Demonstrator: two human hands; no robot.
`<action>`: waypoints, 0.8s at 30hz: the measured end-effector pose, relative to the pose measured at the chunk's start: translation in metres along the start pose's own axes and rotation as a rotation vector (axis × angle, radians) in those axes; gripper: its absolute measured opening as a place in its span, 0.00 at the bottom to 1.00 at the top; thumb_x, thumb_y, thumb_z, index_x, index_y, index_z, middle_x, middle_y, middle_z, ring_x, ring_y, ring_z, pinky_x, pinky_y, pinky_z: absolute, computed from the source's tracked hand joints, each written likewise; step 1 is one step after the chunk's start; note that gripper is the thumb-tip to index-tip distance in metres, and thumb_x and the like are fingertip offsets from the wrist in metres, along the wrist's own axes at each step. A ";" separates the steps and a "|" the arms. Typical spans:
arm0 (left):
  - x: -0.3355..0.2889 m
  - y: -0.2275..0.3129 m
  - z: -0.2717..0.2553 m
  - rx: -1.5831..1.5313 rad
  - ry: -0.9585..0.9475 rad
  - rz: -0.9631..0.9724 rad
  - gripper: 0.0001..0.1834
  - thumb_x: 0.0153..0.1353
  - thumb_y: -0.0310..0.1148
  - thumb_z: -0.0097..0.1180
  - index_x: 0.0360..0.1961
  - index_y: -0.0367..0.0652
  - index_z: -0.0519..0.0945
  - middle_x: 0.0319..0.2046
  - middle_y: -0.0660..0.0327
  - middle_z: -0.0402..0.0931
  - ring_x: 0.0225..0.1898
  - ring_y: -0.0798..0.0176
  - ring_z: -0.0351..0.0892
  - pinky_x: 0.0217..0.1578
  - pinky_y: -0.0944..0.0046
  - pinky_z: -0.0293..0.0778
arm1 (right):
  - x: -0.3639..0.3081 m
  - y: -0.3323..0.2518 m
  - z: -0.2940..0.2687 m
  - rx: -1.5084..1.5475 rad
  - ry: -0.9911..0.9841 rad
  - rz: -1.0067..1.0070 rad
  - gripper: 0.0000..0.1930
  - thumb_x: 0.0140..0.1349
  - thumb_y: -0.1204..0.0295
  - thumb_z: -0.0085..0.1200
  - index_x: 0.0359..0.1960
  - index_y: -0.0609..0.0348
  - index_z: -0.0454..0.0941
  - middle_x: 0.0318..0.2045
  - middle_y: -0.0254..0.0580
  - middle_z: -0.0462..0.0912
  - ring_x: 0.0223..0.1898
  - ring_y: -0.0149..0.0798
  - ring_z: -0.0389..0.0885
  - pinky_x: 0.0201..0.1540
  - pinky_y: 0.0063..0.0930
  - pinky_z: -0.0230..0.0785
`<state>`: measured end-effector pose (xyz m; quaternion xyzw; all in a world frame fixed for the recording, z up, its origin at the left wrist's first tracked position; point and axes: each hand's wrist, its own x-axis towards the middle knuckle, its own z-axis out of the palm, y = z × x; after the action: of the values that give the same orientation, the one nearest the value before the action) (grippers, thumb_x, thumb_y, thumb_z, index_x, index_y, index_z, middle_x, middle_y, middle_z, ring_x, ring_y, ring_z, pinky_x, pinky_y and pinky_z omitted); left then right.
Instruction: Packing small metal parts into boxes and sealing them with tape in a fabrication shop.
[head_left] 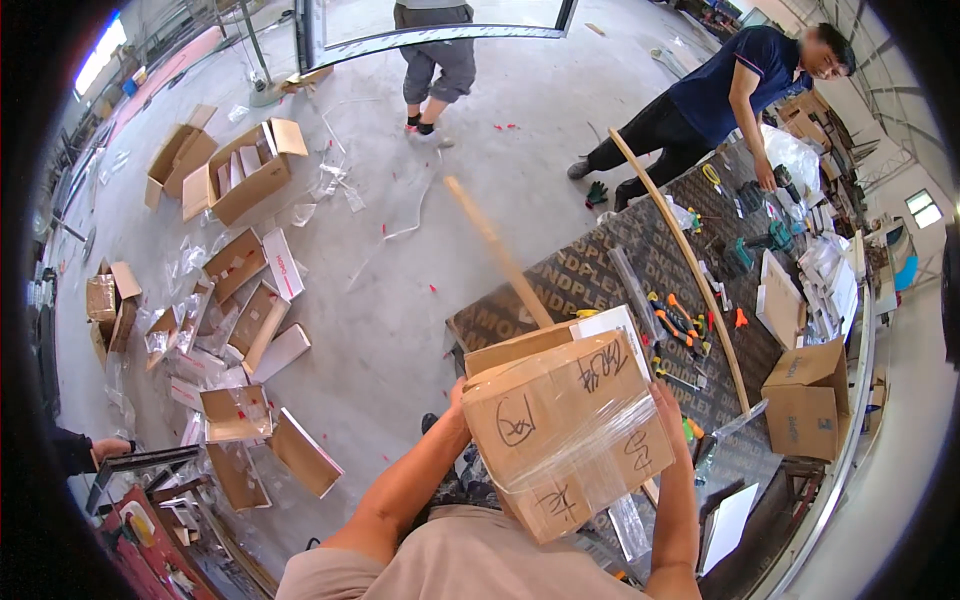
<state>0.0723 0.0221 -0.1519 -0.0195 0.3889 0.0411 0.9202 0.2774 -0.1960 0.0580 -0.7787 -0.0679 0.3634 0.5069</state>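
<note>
I hold a brown cardboard box [565, 430] up in front of my chest, above the near edge of a dark worktable [600, 275]. The box is taped with clear film and has black marks on its faces. My left hand [458, 400] presses against its left side. On the right side my right hand [668, 408] grips the box. A long thin wooden strip [497, 250] rises from behind the box toward the floor area. A second, curved strip [685, 260] lies across the table.
Pliers, drills and other tools [675, 320] lie on the table beside a smaller cardboard box [808, 398]. A person in a dark shirt [720, 95] leans over the far end. Another person [437, 60] stands further off. Several opened boxes [245, 170] and plastic scraps litter the floor at left.
</note>
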 end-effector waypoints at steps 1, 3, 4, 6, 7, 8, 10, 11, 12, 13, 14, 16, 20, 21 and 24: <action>-0.006 0.002 0.006 0.025 0.003 -0.005 0.29 0.66 0.52 0.32 0.52 0.38 0.71 0.47 0.49 0.74 0.48 0.51 0.76 0.50 0.53 0.72 | 0.003 0.005 -0.004 0.008 -0.003 -0.003 0.31 0.64 0.53 0.48 0.61 0.64 0.64 0.54 0.43 0.71 0.51 0.34 0.71 0.54 0.26 0.62; -0.017 0.014 0.020 0.077 0.006 0.004 0.29 0.66 0.53 0.32 0.51 0.38 0.71 0.48 0.49 0.74 0.48 0.51 0.76 0.51 0.53 0.71 | 0.014 0.015 -0.014 0.094 -0.071 0.000 0.34 0.64 0.52 0.48 0.64 0.63 0.59 0.59 0.44 0.67 0.58 0.37 0.67 0.58 0.27 0.59; -0.028 0.022 0.025 0.095 0.016 0.023 0.29 0.66 0.53 0.32 0.51 0.38 0.71 0.48 0.49 0.74 0.48 0.51 0.75 0.51 0.53 0.71 | 0.017 0.009 -0.014 0.150 -0.168 0.069 0.36 0.64 0.51 0.47 0.66 0.62 0.56 0.62 0.43 0.64 0.61 0.39 0.63 0.62 0.28 0.55; -0.054 0.034 0.036 0.124 0.045 0.081 0.29 0.66 0.53 0.32 0.51 0.38 0.72 0.48 0.49 0.74 0.49 0.52 0.75 0.52 0.53 0.71 | 0.040 0.007 -0.012 0.206 -0.355 -0.030 0.36 0.63 0.48 0.45 0.66 0.60 0.56 0.61 0.42 0.66 0.60 0.39 0.65 0.62 0.30 0.56; -0.073 0.039 0.040 0.128 0.068 0.132 0.29 0.66 0.53 0.32 0.51 0.38 0.72 0.49 0.49 0.74 0.49 0.52 0.75 0.52 0.53 0.71 | 0.055 0.008 -0.008 0.258 -0.532 -0.127 0.37 0.63 0.45 0.43 0.66 0.59 0.57 0.60 0.41 0.67 0.59 0.40 0.67 0.62 0.31 0.57; -0.089 0.039 0.044 0.101 0.095 0.192 0.29 0.66 0.53 0.32 0.51 0.38 0.72 0.49 0.49 0.74 0.49 0.52 0.75 0.52 0.53 0.71 | 0.078 0.020 -0.005 0.346 -0.466 0.046 0.37 0.64 0.43 0.39 0.64 0.60 0.58 0.61 0.42 0.66 0.59 0.40 0.66 0.62 0.33 0.56; -0.123 0.043 0.057 0.157 0.215 0.562 0.33 0.66 0.58 0.32 0.59 0.42 0.67 0.58 0.53 0.66 0.57 0.54 0.68 0.55 0.53 0.67 | 0.109 0.003 0.006 0.302 -0.594 -0.002 0.36 0.66 0.42 0.31 0.64 0.59 0.60 0.59 0.41 0.69 0.58 0.39 0.68 0.63 0.32 0.55; -0.143 0.036 0.076 0.224 0.131 0.569 0.32 0.66 0.57 0.33 0.58 0.43 0.67 0.60 0.56 0.63 0.60 0.57 0.63 0.59 0.55 0.62 | 0.128 0.009 0.008 0.371 -0.653 -0.011 0.31 0.67 0.47 0.35 0.61 0.59 0.65 0.57 0.43 0.72 0.56 0.38 0.70 0.61 0.30 0.57; -0.150 0.026 0.090 0.412 0.192 0.712 0.30 0.67 0.55 0.34 0.59 0.44 0.67 0.60 0.58 0.64 0.61 0.60 0.61 0.62 0.57 0.56 | 0.143 0.006 0.014 0.370 -0.659 -0.022 0.31 0.67 0.47 0.35 0.61 0.59 0.65 0.57 0.43 0.72 0.56 0.38 0.70 0.61 0.30 0.57; -0.170 0.016 0.123 0.440 0.152 0.722 0.29 0.68 0.53 0.34 0.61 0.46 0.66 0.60 0.59 0.64 0.63 0.60 0.58 0.64 0.59 0.51 | 0.156 0.002 0.017 0.345 -0.625 -0.026 0.31 0.67 0.47 0.35 0.60 0.59 0.66 0.57 0.43 0.72 0.56 0.38 0.70 0.61 0.30 0.57; -0.177 0.002 0.128 0.549 0.018 0.914 0.29 0.68 0.53 0.32 0.61 0.46 0.66 0.59 0.59 0.64 0.61 0.61 0.59 0.64 0.60 0.50 | 0.166 -0.002 0.018 0.314 -0.597 -0.023 0.31 0.67 0.47 0.35 0.60 0.59 0.66 0.57 0.43 0.72 0.56 0.38 0.70 0.61 0.30 0.57; -0.181 -0.008 0.145 0.493 -0.076 0.887 0.33 0.66 0.59 0.32 0.59 0.45 0.67 0.54 0.59 0.67 0.57 0.63 0.63 0.60 0.61 0.57 | 0.187 -0.010 0.036 0.251 -0.578 0.008 0.30 0.67 0.48 0.35 0.60 0.59 0.66 0.56 0.43 0.72 0.56 0.38 0.70 0.61 0.30 0.57; -0.182 -0.013 0.141 0.296 -0.171 0.832 0.33 0.65 0.62 0.33 0.51 0.43 0.71 0.48 0.60 0.70 0.51 0.66 0.67 0.54 0.64 0.64 | 0.215 -0.020 0.088 0.138 -0.666 0.055 0.30 0.67 0.49 0.36 0.59 0.60 0.67 0.56 0.43 0.72 0.56 0.38 0.70 0.61 0.30 0.57; -0.178 -0.013 0.139 0.293 -0.154 0.852 0.33 0.65 0.62 0.33 0.51 0.43 0.71 0.48 0.60 0.70 0.51 0.66 0.67 0.54 0.64 0.64 | 0.221 -0.021 0.096 0.119 -0.680 0.063 0.29 0.67 0.49 0.36 0.59 0.60 0.67 0.56 0.43 0.72 0.56 0.38 0.70 0.61 0.30 0.57; -0.178 -0.008 0.147 0.287 -0.085 0.867 0.31 0.65 0.62 0.34 0.45 0.44 0.73 0.45 0.61 0.71 0.48 0.68 0.69 0.51 0.65 0.66 | 0.236 -0.023 0.110 0.087 -0.683 0.070 0.29 0.68 0.49 0.36 0.58 0.60 0.68 0.56 0.43 0.72 0.56 0.38 0.70 0.61 0.30 0.57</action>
<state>0.0544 0.0135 0.0781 0.2744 0.3248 0.3690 0.8265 0.3856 0.0081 -0.0645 -0.5917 -0.1911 0.6228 0.4749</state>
